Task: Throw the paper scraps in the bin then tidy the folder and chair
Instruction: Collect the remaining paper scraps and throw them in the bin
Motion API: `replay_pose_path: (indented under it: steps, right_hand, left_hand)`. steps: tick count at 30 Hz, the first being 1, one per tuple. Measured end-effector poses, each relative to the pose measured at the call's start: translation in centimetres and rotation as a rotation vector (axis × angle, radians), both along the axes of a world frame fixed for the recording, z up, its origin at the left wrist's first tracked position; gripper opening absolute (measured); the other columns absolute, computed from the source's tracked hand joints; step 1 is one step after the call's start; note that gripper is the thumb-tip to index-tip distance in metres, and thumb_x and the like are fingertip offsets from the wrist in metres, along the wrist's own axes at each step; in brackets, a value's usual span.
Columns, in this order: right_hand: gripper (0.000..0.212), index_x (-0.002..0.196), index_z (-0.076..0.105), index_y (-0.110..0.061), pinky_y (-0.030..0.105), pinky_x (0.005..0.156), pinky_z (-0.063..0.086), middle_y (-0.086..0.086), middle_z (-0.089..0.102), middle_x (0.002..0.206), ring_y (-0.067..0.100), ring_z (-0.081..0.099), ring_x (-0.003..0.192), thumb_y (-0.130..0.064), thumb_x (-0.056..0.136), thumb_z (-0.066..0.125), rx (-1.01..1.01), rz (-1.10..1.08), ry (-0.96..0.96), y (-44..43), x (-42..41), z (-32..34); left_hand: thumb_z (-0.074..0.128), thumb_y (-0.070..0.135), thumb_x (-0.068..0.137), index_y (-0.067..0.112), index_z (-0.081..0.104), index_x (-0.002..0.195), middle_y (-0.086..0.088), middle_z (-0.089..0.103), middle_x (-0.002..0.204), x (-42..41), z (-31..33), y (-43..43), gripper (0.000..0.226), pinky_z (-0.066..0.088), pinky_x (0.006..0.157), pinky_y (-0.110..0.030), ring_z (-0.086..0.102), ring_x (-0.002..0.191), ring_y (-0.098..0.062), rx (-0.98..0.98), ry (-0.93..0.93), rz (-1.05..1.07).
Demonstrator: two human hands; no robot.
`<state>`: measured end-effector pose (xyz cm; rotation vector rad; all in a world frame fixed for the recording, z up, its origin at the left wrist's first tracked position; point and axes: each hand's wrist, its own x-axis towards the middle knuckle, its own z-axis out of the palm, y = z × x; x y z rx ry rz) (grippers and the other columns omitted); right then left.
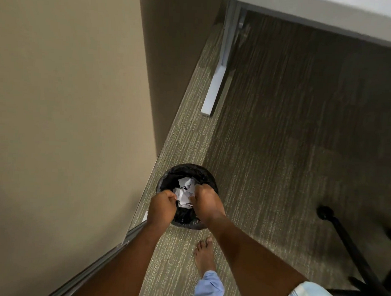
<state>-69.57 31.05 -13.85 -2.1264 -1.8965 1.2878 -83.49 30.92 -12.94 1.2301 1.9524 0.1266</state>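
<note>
A small round bin (190, 169) with a black liner stands on the carpet beside the wall. Crumpled white paper scraps (184, 193) sit over its opening, between my two hands. My left hand (162, 207) is curled closed at the left edge of the scraps. My right hand (207, 202) is curled closed at their right edge. Both hands hover right above the bin's near rim and hide part of it. A black chair base (346, 239) with a caster shows at the right. No folder is in view.
A beige wall (69, 121) fills the left side, with a metal floor strip along its base. A white desk top (316, 14) crosses the upper right, and its grey leg and foot (214, 91) stand on the carpet. My bare foot (205, 256) stands just behind the bin.
</note>
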Motion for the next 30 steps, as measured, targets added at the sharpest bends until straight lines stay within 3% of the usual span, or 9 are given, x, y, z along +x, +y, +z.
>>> replay_pose_path:
  steps: [3, 9, 12, 14, 17, 21, 24, 30]
  right_hand:
    - [0.030, 0.115, 0.057, -0.007, 0.035, 0.075, 0.043, 0.016, 0.058, 0.119, 0.033, 0.059, 0.105, -0.028, 0.100, 0.043, 0.035, -0.044, -0.034, -0.4, 1.2, 1.5]
    - [0.021, 0.108, 0.054, -0.010, 0.040, 0.074, 0.047, 0.015, 0.061, 0.112, 0.035, 0.061, 0.099, -0.027, 0.100, 0.043, 0.083, -0.094, -0.035, -2.0, 5.4, 4.3]
    - [0.026, 0.107, 0.055, -0.012, 0.043, 0.077, 0.052, 0.013, 0.061, 0.110, 0.034, 0.062, 0.097, -0.032, 0.102, 0.038, 0.104, -0.122, -0.048, -3.2, 7.9, 6.1]
    - [0.029, 0.105, 0.056, -0.012, 0.042, 0.074, 0.050, 0.013, 0.061, 0.107, 0.033, 0.061, 0.095, -0.035, 0.102, 0.037, 0.120, -0.162, -0.041, -4.2, 9.7, 7.3]
    - [0.028, 0.102, 0.056, -0.013, 0.039, 0.072, 0.046, 0.012, 0.061, 0.106, 0.034, 0.061, 0.097, -0.035, 0.102, 0.038, 0.135, -0.221, -0.033, -6.0, 12.7, 8.9]
    - [0.026, 0.103, 0.056, -0.013, 0.040, 0.075, 0.048, 0.011, 0.062, 0.107, 0.032, 0.061, 0.097, -0.034, 0.101, 0.041, 0.147, -0.304, -0.048, -8.7, 17.1, 10.9]
    - [0.025, 0.103, 0.056, -0.012, 0.040, 0.075, 0.047, 0.012, 0.062, 0.108, 0.033, 0.061, 0.097, -0.033, 0.101, 0.042, 0.169, -0.367, -0.076, -11.2, 20.8, 11.8]
    - [0.025, 0.102, 0.055, -0.013, 0.035, 0.070, 0.042, 0.010, 0.062, 0.108, 0.031, 0.062, 0.097, -0.034, 0.100, 0.042, 0.192, -0.523, -0.119, -16.4, 28.1, 13.1]
  left_hand:
    - [0.059, 0.002, 0.084, 0.001, 0.071, 0.090, -0.018, 0.073, 0.094, 1.2, 1.1, -0.3, 0.013, 0.050, 0.079, -0.032, 0.067, 0.090, -0.031, 0.000, -0.016, -0.028]
    - [0.060, -0.001, 0.082, 0.002, 0.071, 0.081, -0.017, 0.074, 0.088, 4.1, 3.6, -1.3, 0.012, 0.051, 0.079, -0.034, 0.067, 0.087, -0.031, 0.034, -0.027, -0.119]
    - [0.059, 0.005, 0.086, 0.002, 0.071, 0.087, -0.017, 0.073, 0.092, 6.0, 5.1, -2.0, 0.013, 0.051, 0.081, -0.036, 0.066, 0.091, -0.032, 0.028, -0.006, -0.147]
    - [0.057, 0.009, 0.089, 0.003, 0.070, 0.085, -0.017, 0.071, 0.087, 7.5, 6.1, -2.5, 0.014, 0.049, 0.076, -0.036, 0.064, 0.086, -0.033, 0.002, -0.019, -0.179]
    - [0.054, 0.013, 0.091, 0.008, 0.057, 0.063, -0.011, 0.058, 0.063, 10.0, 7.6, -3.6, 0.029, 0.040, 0.062, -0.033, 0.057, 0.069, -0.030, -0.025, -0.007, -0.242]
    - [0.057, 0.013, 0.091, 0.006, 0.057, 0.062, -0.019, 0.062, 0.065, 14.1, 9.5, -5.4, 0.029, 0.040, 0.061, -0.032, 0.057, 0.064, -0.028, 0.006, -0.025, -0.299]
    - [0.058, 0.012, 0.090, 0.009, 0.053, 0.059, -0.015, 0.060, 0.061, 18.0, 10.5, -7.0, 0.032, 0.039, 0.060, -0.032, 0.053, 0.059, -0.024, 0.023, -0.028, -0.389]
    - [0.056, 0.017, 0.091, 0.006, 0.066, 0.079, -0.016, 0.071, 0.080, 26.3, 12.2, -10.5, 0.019, 0.033, 0.059, -0.028, 0.064, 0.077, -0.032, 0.010, -0.011, -0.554]
